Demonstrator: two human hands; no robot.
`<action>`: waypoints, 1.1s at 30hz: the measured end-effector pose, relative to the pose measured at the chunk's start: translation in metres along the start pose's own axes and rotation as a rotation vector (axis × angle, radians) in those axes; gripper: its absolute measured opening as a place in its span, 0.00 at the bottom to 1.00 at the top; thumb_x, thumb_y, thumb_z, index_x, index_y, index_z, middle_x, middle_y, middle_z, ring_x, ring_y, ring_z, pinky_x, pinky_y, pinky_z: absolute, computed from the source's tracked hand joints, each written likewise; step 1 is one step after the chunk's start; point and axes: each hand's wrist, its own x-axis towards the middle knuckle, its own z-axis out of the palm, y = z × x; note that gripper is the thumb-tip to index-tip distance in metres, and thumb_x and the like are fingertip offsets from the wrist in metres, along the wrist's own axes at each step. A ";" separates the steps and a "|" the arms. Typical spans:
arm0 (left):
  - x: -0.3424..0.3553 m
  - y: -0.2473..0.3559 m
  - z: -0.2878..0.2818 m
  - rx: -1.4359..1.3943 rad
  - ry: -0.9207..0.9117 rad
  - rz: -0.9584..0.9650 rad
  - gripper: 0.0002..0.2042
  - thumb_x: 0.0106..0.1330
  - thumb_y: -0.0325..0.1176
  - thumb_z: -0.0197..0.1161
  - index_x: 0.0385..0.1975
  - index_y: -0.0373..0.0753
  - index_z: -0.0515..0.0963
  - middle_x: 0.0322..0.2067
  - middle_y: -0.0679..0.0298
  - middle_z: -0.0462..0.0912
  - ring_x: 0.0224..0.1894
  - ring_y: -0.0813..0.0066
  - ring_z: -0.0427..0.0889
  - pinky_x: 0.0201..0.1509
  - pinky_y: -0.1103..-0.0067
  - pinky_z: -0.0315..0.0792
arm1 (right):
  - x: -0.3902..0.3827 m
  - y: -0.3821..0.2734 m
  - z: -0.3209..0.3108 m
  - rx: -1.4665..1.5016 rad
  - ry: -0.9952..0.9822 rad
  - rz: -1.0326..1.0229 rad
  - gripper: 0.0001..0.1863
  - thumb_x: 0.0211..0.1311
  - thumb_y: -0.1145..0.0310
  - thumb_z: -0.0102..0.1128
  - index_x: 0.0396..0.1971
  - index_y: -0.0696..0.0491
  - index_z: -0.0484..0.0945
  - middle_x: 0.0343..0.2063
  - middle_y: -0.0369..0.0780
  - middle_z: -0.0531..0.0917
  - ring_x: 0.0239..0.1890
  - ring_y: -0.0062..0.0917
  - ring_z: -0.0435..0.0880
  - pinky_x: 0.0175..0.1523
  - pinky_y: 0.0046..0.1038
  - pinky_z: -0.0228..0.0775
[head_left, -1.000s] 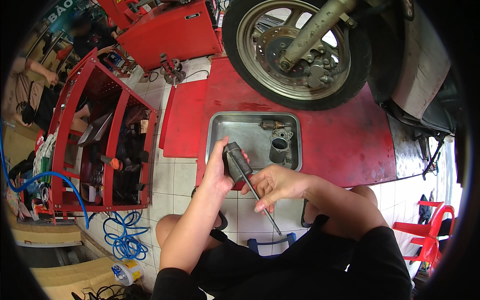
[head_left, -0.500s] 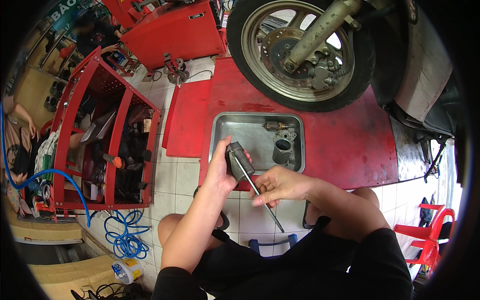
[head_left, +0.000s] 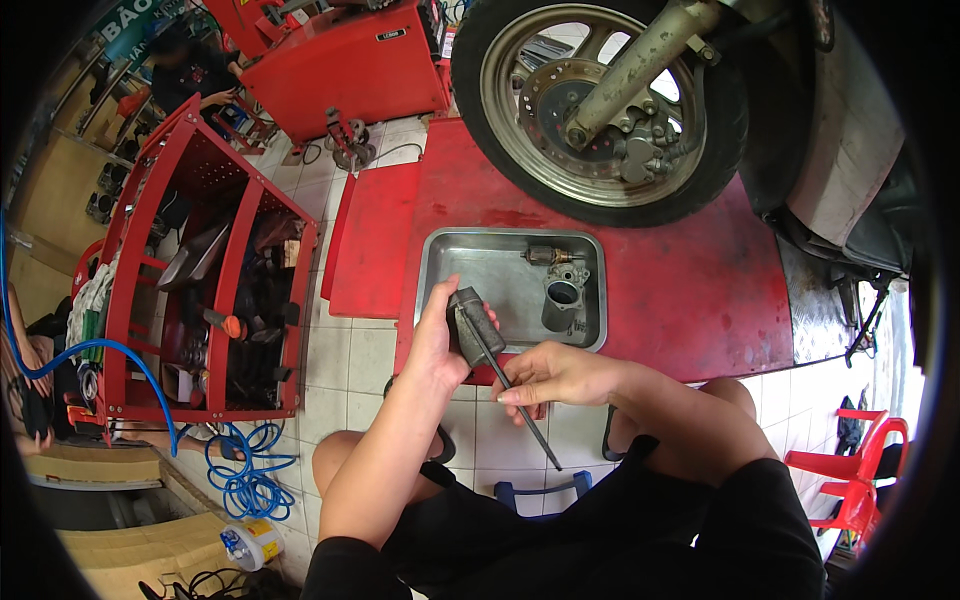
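- This place is a workshop, and it seems to be for the repair of motorcycles.
- At 2 o'clock there is the body of a motorcycle (head_left: 840, 145); its front wheel (head_left: 545, 105), at 1 o'clock, is over a wide red surface (head_left: 690, 290).
- Near the centre, on this surface, lies a steel tray (head_left: 480, 262) with loose metal parts (head_left: 562, 308) inside.
- At 9 o'clock stands an open red cart (head_left: 238, 260), which carries tools and dark items.
- At 8 o'clock a blue hose (head_left: 100, 346) lies in loops on the tiled floor (head_left: 330, 370).
- At 11 o'clock there is a big red machine (head_left: 345, 75).
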 end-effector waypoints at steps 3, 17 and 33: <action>0.002 0.000 -0.001 -0.007 0.003 0.011 0.19 0.65 0.51 0.65 0.34 0.38 0.74 0.26 0.59 0.79 0.30 0.66 0.82 0.38 0.69 0.80 | -0.003 -0.004 0.008 0.160 -0.036 -0.065 0.26 0.63 0.59 0.70 0.56 0.57 0.75 0.29 0.37 0.85 0.31 0.20 0.86 0.27 0.21 0.68; 0.002 0.001 -0.004 0.024 0.006 0.017 0.20 0.65 0.52 0.64 0.36 0.39 0.77 0.29 0.58 0.81 0.31 0.66 0.82 0.40 0.69 0.80 | -0.008 -0.013 0.012 0.145 -0.029 -0.076 0.26 0.63 0.62 0.70 0.56 0.61 0.75 0.31 0.36 0.83 0.27 0.17 0.81 0.25 0.21 0.68; 0.001 0.007 0.000 -0.059 0.017 0.027 0.19 0.65 0.50 0.66 0.33 0.37 0.75 0.26 0.58 0.79 0.30 0.64 0.82 0.38 0.68 0.80 | -0.013 -0.014 0.005 -0.075 0.140 -0.008 0.24 0.65 0.67 0.68 0.55 0.65 0.75 0.26 0.39 0.84 0.25 0.19 0.83 0.28 0.20 0.71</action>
